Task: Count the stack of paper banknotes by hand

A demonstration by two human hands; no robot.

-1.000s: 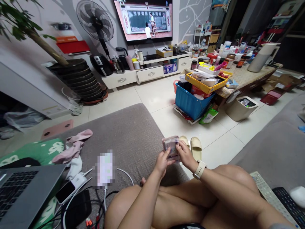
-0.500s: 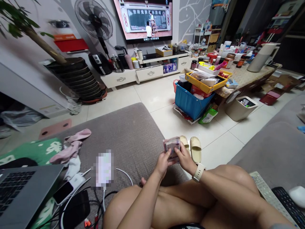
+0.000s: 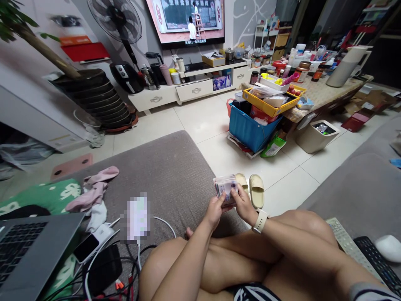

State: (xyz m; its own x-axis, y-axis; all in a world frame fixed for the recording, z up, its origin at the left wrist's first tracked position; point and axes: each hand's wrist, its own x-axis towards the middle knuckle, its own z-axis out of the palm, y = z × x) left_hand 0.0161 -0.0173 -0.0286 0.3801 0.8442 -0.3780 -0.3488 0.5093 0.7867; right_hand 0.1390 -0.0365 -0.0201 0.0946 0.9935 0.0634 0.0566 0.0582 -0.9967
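I sit cross-legged on a grey sofa (image 3: 169, 167). Both hands hold a stack of banknotes (image 3: 224, 187) in front of my knees, above the sofa's front edge. My left hand (image 3: 214, 212) grips the stack from below and the left, thumb on its face. My right hand (image 3: 245, 205), with a white watch (image 3: 259, 220) on the wrist, closes on the right side of the stack. A pair of beige slippers (image 3: 252, 189) lies on the tiled floor just beyond the notes.
Left on the sofa: a laptop (image 3: 28, 251), a phone (image 3: 86, 247), tangled cables (image 3: 125, 259), pink clothes (image 3: 94, 192). Right: a remote (image 3: 343, 239) and a keyboard (image 3: 376, 263). Ahead on the floor stand a blue bin (image 3: 249, 129), a waste bin (image 3: 316, 136), a cluttered table (image 3: 322, 94), a fan (image 3: 117, 21) and a TV (image 3: 188, 21).
The view has tilted down slightly, so the room sits higher in frame. My hands keep hold of the banknotes, with my fingers shifting a little on the stack.
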